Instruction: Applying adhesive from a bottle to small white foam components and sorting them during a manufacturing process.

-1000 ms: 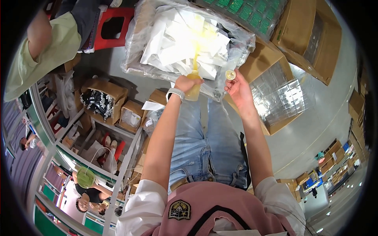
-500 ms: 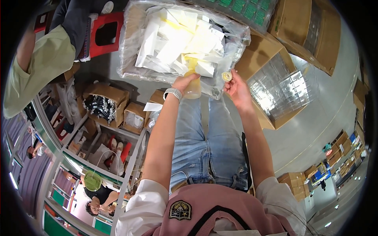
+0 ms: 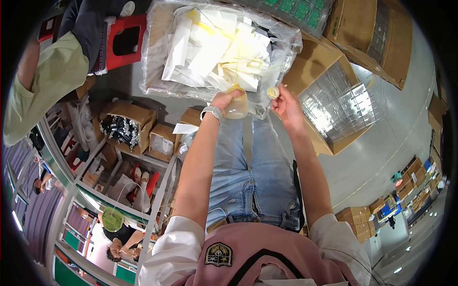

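Observation:
My left hand (image 3: pixel 226 98) is closed around a translucent bottle (image 3: pixel 237 108), tipped with its mouth away from me. A thin pale yellow stream runs from the mouth toward white paper scraps (image 3: pixel 202 57). These lie heaped in a box lined with clear plastic (image 3: pixel 152 71), and some are wet with yellow liquid. In my right hand (image 3: pixel 289 107), beside the box's near right corner, a small round cream-coloured cap (image 3: pixel 273 92) is pinched between thumb and fingers. The bottle's near side is partly covered by my left fingers.
An open carton (image 3: pixel 315 66) with clear plastic trays (image 3: pixel 341 105) stands at the right. Beyond are a carton (image 3: pixel 350 28) and a tray with green pieces (image 3: pixel 305 14). A red stool (image 3: pixel 138 35) and a seated person (image 3: pixel 45 76) are at the far left, near a metal frame (image 3: pixel 162 190).
The yellow flow from the bottle has thinned from a wide sheet to a narrow stream. The bottle has shifted slightly right; my right hand with the cap has barely moved.

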Motion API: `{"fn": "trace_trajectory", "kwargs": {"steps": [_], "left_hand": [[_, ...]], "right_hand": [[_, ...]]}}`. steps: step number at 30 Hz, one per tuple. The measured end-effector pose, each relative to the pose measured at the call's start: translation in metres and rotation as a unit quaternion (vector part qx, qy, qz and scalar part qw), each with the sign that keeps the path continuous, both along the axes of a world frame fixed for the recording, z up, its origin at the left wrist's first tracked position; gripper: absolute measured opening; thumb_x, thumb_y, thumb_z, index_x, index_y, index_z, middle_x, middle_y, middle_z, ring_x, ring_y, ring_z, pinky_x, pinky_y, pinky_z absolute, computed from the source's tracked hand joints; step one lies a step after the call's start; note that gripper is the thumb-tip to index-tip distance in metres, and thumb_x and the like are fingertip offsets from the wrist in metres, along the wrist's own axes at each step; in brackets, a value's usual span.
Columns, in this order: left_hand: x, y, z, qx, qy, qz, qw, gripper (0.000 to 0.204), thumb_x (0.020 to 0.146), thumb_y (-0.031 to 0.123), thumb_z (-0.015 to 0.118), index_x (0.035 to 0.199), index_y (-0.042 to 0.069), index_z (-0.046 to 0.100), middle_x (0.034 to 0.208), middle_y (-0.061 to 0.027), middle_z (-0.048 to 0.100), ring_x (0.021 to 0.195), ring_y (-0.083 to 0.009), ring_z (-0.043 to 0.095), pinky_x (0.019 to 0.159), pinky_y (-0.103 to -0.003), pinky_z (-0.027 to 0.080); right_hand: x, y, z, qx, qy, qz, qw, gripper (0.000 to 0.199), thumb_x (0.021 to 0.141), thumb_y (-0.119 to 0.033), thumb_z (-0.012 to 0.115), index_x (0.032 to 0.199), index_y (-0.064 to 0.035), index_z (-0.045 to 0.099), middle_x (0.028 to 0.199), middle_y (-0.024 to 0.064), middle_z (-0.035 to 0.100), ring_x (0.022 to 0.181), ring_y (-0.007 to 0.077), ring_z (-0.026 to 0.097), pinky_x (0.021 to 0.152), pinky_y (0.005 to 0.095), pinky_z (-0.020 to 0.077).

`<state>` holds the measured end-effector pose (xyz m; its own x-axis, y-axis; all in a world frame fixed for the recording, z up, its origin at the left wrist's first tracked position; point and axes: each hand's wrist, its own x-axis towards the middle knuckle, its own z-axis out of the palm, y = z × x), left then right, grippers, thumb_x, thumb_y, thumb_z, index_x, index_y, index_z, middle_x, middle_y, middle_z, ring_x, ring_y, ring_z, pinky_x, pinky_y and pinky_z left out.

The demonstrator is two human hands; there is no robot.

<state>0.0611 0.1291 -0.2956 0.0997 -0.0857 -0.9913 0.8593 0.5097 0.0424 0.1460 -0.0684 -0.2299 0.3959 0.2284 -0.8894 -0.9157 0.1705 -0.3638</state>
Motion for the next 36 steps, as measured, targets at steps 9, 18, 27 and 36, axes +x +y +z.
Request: {"fn": "trace_trajectory", "kwargs": {"steps": [9,18,27,36], "left_hand": [[-0.005,-0.001,-0.006,-0.02,0.025,0.031,0.999,0.059,0.067,0.029,0.078,0.112,0.0,0.054,0.097,-0.011,0.062,0.081,-0.0218,0.063,0.073,-0.036,0.054],[-0.004,-0.006,-0.002,-0.057,0.025,0.062,0.996,0.052,0.073,0.03,0.074,0.114,0.004,0.054,0.106,-0.0089,0.06,0.091,-0.0207,0.061,0.078,-0.034,0.052],[-0.016,-0.009,-0.012,-0.01,-0.067,0.136,0.988,0.064,0.072,0.03,0.079,0.112,-0.011,0.051,0.102,-0.0162,0.062,0.087,-0.0224,0.063,0.074,-0.033,0.052],[-0.016,-0.001,-0.011,-0.018,-0.072,0.114,0.991,0.057,0.076,0.031,0.076,0.11,-0.008,0.054,0.099,-0.013,0.063,0.082,-0.0206,0.063,0.07,-0.033,0.052]], "right_hand": [[-0.001,0.002,-0.003,0.003,-0.008,0.013,1.0,0.023,0.092,-0.03,0.055,0.086,-0.0082,0.056,0.072,-0.0005,0.053,0.06,0.0092,0.045,0.057,0.0258,0.0396],[-0.007,0.0,-0.008,-0.029,-0.006,0.027,0.999,0.024,0.092,-0.029,0.055,0.087,-0.0064,0.057,0.072,-0.0008,0.053,0.059,0.0085,0.046,0.057,0.025,0.04],[-0.018,0.017,-0.019,-0.128,-0.062,0.114,0.983,0.027,0.088,-0.028,0.06,0.081,-0.0024,0.064,0.067,-0.0002,0.055,0.056,0.0067,0.047,0.052,0.0225,0.0402],[-0.021,0.03,-0.029,-0.122,-0.059,0.09,0.987,0.026,0.087,-0.027,0.06,0.083,-0.0017,0.065,0.067,0.0,0.055,0.057,0.0064,0.047,0.052,0.0224,0.0401]]}}
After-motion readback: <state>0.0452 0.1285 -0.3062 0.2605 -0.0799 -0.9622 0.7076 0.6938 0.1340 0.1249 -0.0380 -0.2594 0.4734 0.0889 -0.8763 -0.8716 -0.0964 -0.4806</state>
